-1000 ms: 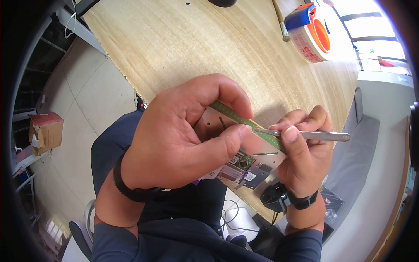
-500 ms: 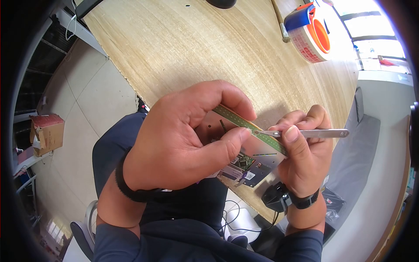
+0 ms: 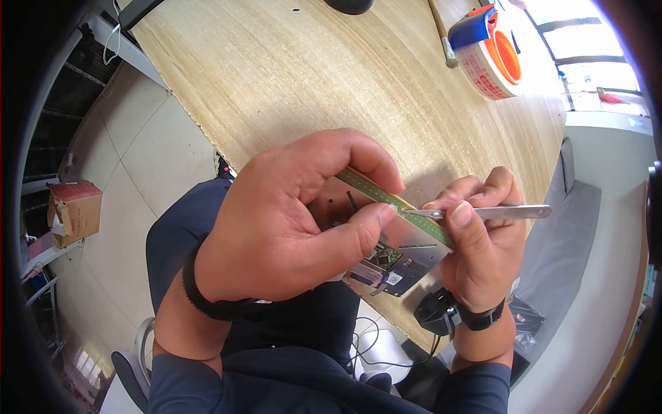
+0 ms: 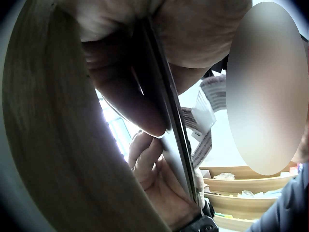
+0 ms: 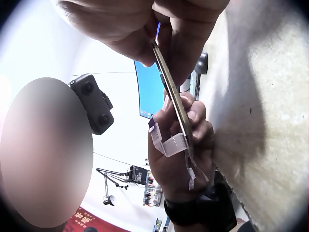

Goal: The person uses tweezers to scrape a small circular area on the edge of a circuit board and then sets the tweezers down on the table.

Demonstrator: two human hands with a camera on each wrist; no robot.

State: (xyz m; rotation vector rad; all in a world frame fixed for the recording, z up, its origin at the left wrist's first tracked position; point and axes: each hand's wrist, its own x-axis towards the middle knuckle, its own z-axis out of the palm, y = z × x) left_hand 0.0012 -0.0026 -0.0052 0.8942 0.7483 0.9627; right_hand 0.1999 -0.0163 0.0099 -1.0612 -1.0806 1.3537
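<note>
In the head view my left hand (image 3: 276,214) pinches a thin circuit board panel (image 3: 424,238), thumb on its face and curled forefinger at its far edge. The panel has a green strip along one edge, a silver metal plate and a small chip area. My right hand (image 3: 486,238) holds slim silver tweezers (image 3: 514,212) between thumb and fingers, their pointed tip at the green strip beside my left thumb. A white ribbon cable (image 5: 174,144) hangs from the panel in the right wrist view. Edge-on, the panel (image 4: 166,92) crosses the left wrist view.
Below the hands lies a wooden table (image 3: 310,76). A white tub (image 3: 483,72) with orange and blue parts stands at the back right, beside a brush (image 3: 445,38). A cardboard box (image 3: 74,214) is off to the left. A monitor (image 5: 149,89) shows behind the hands.
The left hand and the panel have shifted slightly right and down, then stayed nearly still. The tweezers' tip has moved a little along the green strip. Both holds are the same.
</note>
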